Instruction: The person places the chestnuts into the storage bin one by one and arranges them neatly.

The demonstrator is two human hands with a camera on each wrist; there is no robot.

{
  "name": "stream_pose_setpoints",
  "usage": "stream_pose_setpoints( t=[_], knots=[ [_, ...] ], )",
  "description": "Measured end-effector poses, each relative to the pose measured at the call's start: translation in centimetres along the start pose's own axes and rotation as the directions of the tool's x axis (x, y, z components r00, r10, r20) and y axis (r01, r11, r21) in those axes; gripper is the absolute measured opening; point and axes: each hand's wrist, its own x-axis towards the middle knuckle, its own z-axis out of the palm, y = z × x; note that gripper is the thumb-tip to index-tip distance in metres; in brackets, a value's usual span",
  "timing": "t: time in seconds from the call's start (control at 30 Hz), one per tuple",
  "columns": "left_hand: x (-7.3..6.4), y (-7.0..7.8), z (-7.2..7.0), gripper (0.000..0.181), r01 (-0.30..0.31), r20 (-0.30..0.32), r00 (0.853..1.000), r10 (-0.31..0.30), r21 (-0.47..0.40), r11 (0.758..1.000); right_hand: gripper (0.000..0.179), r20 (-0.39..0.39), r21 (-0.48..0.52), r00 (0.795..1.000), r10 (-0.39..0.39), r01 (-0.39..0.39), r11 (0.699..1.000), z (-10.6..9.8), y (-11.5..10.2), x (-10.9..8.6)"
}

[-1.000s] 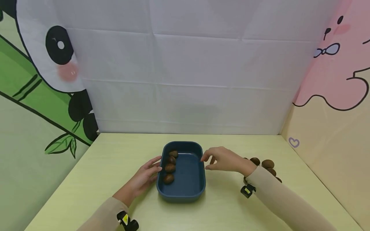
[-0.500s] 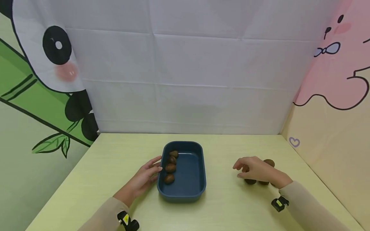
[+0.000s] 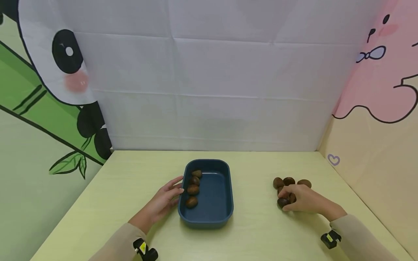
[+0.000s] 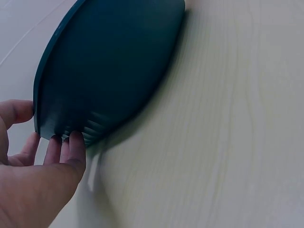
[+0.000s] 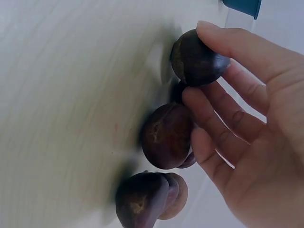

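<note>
A dark blue rectangular box (image 3: 215, 199) stands on the table, with several brown chestnuts (image 3: 193, 189) in a line along its left inner side. My left hand (image 3: 160, 203) rests against the box's left outer wall, its fingertips on the wall (image 4: 102, 71) in the left wrist view. To the right of the box, my right hand (image 3: 303, 199) pinches a dark chestnut (image 5: 197, 59) between thumb and fingers, at the near edge of a cluster. Other chestnuts (image 5: 166, 135) lie right beside the fingers, and the hand partly covers some of them in the head view.
The loose chestnuts (image 3: 289, 181) form a small group on the right half of the pale wooden table (image 3: 254, 235). A white cloth (image 3: 212, 90) hangs behind the table, and printed panels (image 3: 369, 145) flank it on the sides.
My right hand has moved from beside the box's right rim over to the chestnut cluster and now grips one chestnut. My left hand and the box have stayed nearly still.
</note>
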Motion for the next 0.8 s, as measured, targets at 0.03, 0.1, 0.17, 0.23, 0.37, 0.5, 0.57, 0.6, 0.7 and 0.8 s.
stream_pose_setpoints(
  t=[0.03,0.1,0.17,0.23,0.37,0.5,0.57,0.6,0.7,0.8],
  knots=[
    [0.0,0.0,0.0,0.059,0.000,-0.002,1.000,0.000,-0.001,1.000,0.029,0.003,0.001,1.000,0.000,0.000,1.000,0.0,0.0,0.0],
    [-0.1,0.1,0.1,0.059,0.003,-0.005,1.000,-0.003,0.001,1.000,0.029,0.009,0.004,1.000,-0.003,0.003,1.000,0.0,0.0,0.0],
    [-0.2,0.2,0.1,0.059,0.005,-0.009,1.000,-0.005,0.001,1.000,0.029,0.011,0.004,1.000,-0.008,0.008,1.000,0.0,-0.1,0.0],
    [-0.3,0.3,0.2,0.059,0.006,-0.012,1.000,-0.006,0.001,1.000,0.029,0.009,0.003,1.000,-0.017,0.017,1.000,0.0,-0.2,0.1],
    [-0.3,0.3,0.2,0.059,0.001,-0.011,1.000,-0.001,0.002,1.000,0.028,-0.001,-0.009,0.999,-0.040,0.040,0.999,-0.1,-0.4,0.2],
    [-0.4,0.3,0.2,0.060,-0.001,-0.006,1.000,0.001,0.000,1.000,0.028,0.001,-0.016,1.000,-0.029,0.029,0.999,-0.4,-0.8,0.6],
    [-0.4,0.2,0.2,0.060,0.000,-0.003,1.000,0.000,0.001,1.000,0.029,0.004,-0.027,1.000,-0.022,0.022,0.999,-0.6,-1.1,0.9],
    [-0.4,0.2,0.2,0.060,0.000,-0.001,1.000,0.000,0.002,1.000,0.029,0.002,-0.030,1.000,-0.023,0.023,0.999,-0.7,-1.2,1.0],
    [-0.4,0.2,0.1,0.060,-0.001,0.002,1.000,0.001,0.001,1.000,0.029,-0.001,-0.012,0.999,-0.040,0.040,0.999,-0.8,-1.8,1.8],
    [-0.3,0.2,0.2,0.061,-0.003,0.004,1.000,0.003,0.000,1.000,0.030,0.006,0.047,0.998,-0.062,0.061,0.997,-1.0,-2.6,2.8]
  ],
)
